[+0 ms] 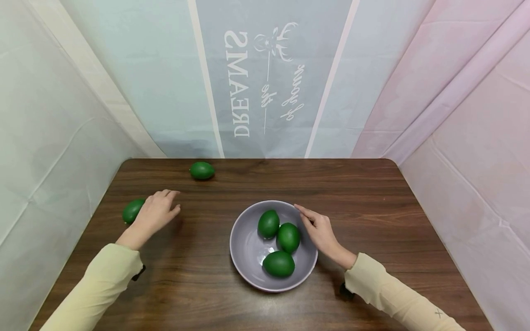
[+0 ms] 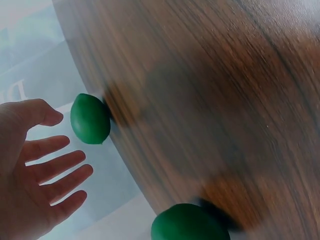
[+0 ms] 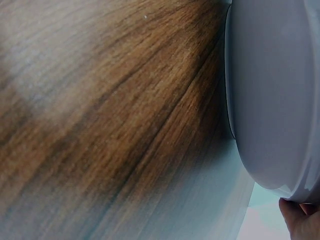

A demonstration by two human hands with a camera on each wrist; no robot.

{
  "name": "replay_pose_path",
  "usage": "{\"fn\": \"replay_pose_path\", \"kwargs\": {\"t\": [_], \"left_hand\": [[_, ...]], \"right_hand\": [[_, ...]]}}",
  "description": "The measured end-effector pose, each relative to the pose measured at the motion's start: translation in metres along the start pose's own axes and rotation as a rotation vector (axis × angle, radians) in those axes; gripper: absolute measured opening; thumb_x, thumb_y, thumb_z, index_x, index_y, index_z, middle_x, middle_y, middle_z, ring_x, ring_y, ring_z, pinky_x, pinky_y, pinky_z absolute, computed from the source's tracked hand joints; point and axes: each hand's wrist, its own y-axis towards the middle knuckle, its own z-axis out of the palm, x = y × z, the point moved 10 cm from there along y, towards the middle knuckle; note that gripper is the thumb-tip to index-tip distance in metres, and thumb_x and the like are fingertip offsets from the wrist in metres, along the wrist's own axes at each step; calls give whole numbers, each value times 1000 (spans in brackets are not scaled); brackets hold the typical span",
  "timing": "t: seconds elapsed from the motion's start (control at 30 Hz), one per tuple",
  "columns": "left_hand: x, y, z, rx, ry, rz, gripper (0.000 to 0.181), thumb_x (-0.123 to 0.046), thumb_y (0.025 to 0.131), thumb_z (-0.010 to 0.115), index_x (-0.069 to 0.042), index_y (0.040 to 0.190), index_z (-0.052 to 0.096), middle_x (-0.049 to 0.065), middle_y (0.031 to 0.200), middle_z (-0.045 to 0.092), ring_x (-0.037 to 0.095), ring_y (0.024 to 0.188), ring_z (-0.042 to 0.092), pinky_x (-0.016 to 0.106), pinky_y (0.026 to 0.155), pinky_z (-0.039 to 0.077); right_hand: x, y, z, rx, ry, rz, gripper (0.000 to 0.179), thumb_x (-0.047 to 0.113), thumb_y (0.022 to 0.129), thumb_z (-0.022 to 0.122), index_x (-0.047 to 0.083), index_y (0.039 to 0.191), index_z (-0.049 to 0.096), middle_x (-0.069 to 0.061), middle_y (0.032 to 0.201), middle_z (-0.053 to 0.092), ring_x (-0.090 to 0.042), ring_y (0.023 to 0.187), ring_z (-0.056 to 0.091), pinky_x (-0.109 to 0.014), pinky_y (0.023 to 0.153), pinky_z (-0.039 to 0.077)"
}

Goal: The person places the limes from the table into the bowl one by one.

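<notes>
My left hand [image 1: 154, 212] hovers over the left part of the table with its fingers spread and holds nothing. One green lime [image 1: 132, 211] lies beside that hand, partly covered by it in the head view. Another lime [image 1: 202, 170] sits beyond the fingers, near the far edge; the left wrist view shows this lime [image 2: 90, 119] just past the fingertips. A grey bowl [image 1: 248, 271] stands near the table's middle with three limes [image 1: 279, 264] inside. At the bowl's right side, my right hand [image 1: 320, 232] grips the rim; the right wrist view shows little of its fingers.
The dark wooden table [image 1: 364, 193] ends at a far edge against a printed curtain [image 1: 273, 82]. Pale cloth walls [image 1: 476, 174] rise on both sides.
</notes>
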Motion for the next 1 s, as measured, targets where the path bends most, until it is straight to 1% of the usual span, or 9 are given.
{"fn": "replay_pose_path", "kwargs": {"t": [0.1,0.23,0.37,0.43,0.6,0.8,0.93,1.0], "left_hand": [[3,0,-1,-17,3,6,39,-15,86,57,8,117,53,27,112,55,43,102,51,57,84,41],[7,-1,-3,-48,14,17,38,-14,86,58,8,116,54,27,109,56,42,99,52,56,82,42],[13,-2,-5,-70,29,21,37,-14,85,58,8,115,54,27,107,57,41,96,53,55,80,43],[15,-4,-5,-70,29,14,38,-14,85,58,8,116,54,27,108,56,42,97,53,55,81,43],[23,-5,-4,-59,23,-11,39,-14,86,58,8,117,53,28,111,54,43,100,50,56,84,40],[31,-7,-4,-67,23,-29,39,-14,85,59,9,117,52,30,112,53,45,101,49,58,85,39],[37,-8,-4,-73,24,-53,40,-13,85,59,10,117,51,31,112,51,47,102,47,59,86,37],[40,-9,-4,-81,22,-65,40,-13,85,59,10,116,51,32,112,51,47,102,47,60,86,37]], "right_hand": [[0,0,0,2,3,2,29,9,92,52,15,118,63,-6,110,65,-2,41,31,-21,47,37],[0,0,0,4,13,1,29,8,92,52,12,118,63,-7,109,65,-2,39,29,-21,43,35],[0,0,0,5,13,3,29,8,91,52,13,118,63,-7,110,64,-2,39,30,-21,44,36],[0,0,0,6,10,7,29,8,92,52,13,118,63,-7,110,64,-2,39,30,-21,44,36],[0,-1,0,6,9,10,29,8,92,52,10,118,63,-7,110,64,-2,40,30,-21,44,35],[0,-1,0,5,8,8,29,8,92,52,11,118,63,-6,109,65,-2,39,29,-21,43,34],[0,-1,0,2,6,4,29,8,92,52,10,118,63,-7,108,65,-2,39,29,-21,42,34],[0,-1,0,3,3,5,29,8,92,52,11,118,63,-6,108,65,-2,38,29,-21,42,34]]}}
